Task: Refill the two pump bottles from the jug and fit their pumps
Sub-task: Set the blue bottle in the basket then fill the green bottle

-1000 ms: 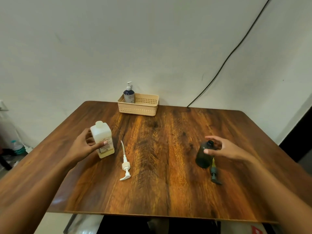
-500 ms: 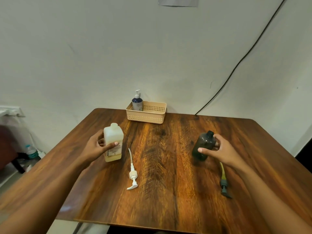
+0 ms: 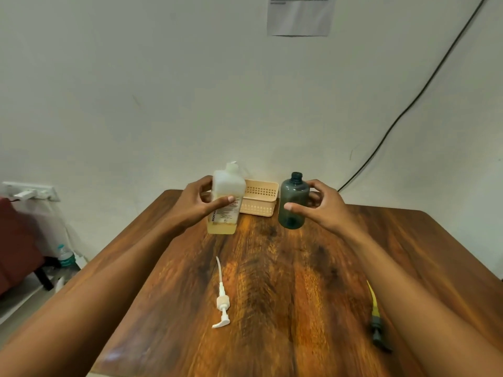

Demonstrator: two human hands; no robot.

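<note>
My left hand grips a white square bottle with a little yellow liquid at its bottom, held up and tilted slightly right. In my right hand is a dark green round bottle, upright, its neck uncapped. The two bottles hang side by side above the far middle of the wooden table. A white pump with its long tube lies on the table nearer me. By my right forearm lies a dark pump with a yellow tube.
A beige plastic basket stands at the table's far edge, between and behind the bottles. A black cable runs down the wall at right. A paper sheet hangs on the wall. On the floor at left stands a small water bottle.
Both hands have lifted their bottles off the table and brought them up and toward each other. The camera has tilted upward. The pumps still lie where they were.
</note>
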